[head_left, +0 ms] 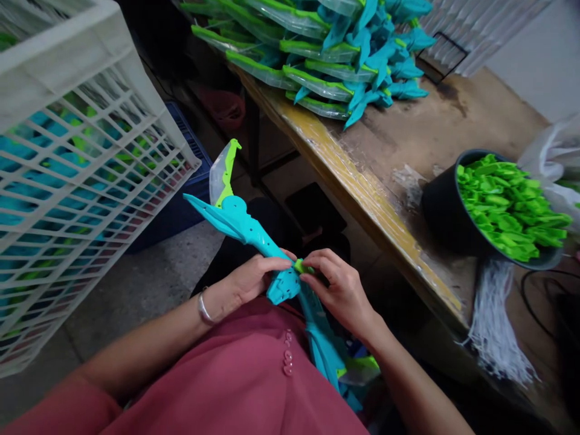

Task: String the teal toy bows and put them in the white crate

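My left hand point(247, 281) is closed around the middle of a turquoise plastic toy bow point(254, 232) that has a lime green and clear tip pointing up and left. My right hand point(339, 287) pinches a small lime green plastic piece point(299, 266) against the bow's centre, fingers closed on it. Both hands are over my lap, above a red shirt. The bow's lower limb runs down past my right wrist and is partly hidden.
A white lattice crate point(77, 175) holding turquoise and green parts stands at left. A worn wooden table point(408, 151) carries a pile of finished bows point(326, 54), a black tub point(441, 211) of green pieces, a bundle of white strings point(493, 326) and a plastic bag point(553, 157).
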`<state>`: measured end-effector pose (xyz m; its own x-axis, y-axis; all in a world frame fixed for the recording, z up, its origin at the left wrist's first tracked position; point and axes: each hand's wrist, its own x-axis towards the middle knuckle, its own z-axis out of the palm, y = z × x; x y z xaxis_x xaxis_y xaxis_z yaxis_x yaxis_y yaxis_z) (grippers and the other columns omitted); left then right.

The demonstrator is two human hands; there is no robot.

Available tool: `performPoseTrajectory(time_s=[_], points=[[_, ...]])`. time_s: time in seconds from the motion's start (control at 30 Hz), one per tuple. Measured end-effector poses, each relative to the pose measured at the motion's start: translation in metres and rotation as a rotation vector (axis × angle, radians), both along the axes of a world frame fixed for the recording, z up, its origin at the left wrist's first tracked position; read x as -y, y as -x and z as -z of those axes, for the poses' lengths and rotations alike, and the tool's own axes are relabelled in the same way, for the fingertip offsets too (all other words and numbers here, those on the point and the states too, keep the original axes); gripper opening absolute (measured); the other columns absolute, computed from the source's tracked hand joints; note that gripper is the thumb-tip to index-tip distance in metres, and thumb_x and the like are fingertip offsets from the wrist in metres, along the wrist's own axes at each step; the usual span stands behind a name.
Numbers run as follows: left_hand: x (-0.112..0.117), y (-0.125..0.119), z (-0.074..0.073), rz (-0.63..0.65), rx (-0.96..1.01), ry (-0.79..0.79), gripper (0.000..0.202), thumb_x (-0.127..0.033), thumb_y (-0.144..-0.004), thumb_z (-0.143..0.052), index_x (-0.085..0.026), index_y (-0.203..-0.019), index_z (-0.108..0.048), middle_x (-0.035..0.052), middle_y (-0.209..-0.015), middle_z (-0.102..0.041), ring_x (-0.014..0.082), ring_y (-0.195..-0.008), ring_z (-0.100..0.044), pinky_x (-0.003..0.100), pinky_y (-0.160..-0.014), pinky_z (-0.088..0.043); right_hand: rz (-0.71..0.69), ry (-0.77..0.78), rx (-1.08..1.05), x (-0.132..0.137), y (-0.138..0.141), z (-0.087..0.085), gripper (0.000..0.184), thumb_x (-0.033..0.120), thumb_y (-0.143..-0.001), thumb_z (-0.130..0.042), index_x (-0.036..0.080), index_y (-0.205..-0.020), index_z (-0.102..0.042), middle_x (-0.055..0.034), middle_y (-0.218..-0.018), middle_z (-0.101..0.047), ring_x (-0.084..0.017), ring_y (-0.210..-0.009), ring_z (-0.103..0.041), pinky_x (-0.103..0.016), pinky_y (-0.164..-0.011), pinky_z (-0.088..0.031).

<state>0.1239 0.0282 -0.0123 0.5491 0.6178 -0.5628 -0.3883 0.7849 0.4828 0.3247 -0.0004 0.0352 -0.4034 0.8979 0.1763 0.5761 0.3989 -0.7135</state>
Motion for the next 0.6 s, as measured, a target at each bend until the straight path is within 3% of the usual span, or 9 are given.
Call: performPoseTrajectory(time_s=[0.2,0.37,0.6], points=[[-0.003,0.003,-0.004,-0.041,-0.002,0.124,0.045,-0.021,-0.051,-0.087,-0.011,-0.093,-0.073,0.007,-0.082,-0.07,0.019,-0.073,-0.063,0.032,-0.071,-0.051,-0.156,-0.142,-0.053,-0.004,-0.001,-0.009,0.019,0.011,-0.098,-0.065,0.019,-0.115,-0.063,-0.007,-0.107,-0.07,-0.021,-0.102,-0.063,-0.04,-0.091,-0.054],[-0.003,0.0,-0.005,-0.026,0.026,0.132,0.039,-0.02,-0.053,-0.085,-0.012,-0.089,-0.073,0.0046,-0.078,-0.067,0.0163,-0.07,-0.061,0.029,-0.067,-0.048,-0.305,-0.229,-0.083,-0.003,0.005,-0.005,0.019,0.006,-0.099,-0.056,0.015,-0.114,-0.065,-0.0101,-0.111,-0.071,-0.021,-0.104,-0.063,-0.04,-0.088,-0.058],[-0.003,-0.001,-0.01,0.001,0.071,0.143,0.036,-0.019,-0.059,-0.084,-0.013,-0.092,-0.07,0.0044,-0.081,-0.067,0.0165,-0.071,-0.061,0.03,-0.066,-0.048,-0.321,-0.329,-0.086,0.005,0.002,0.007,0.021,0.005,-0.1,-0.052,0.009,-0.116,-0.065,-0.0162,-0.115,-0.07,-0.027,-0.114,-0.063,-0.045,-0.089,-0.061]])
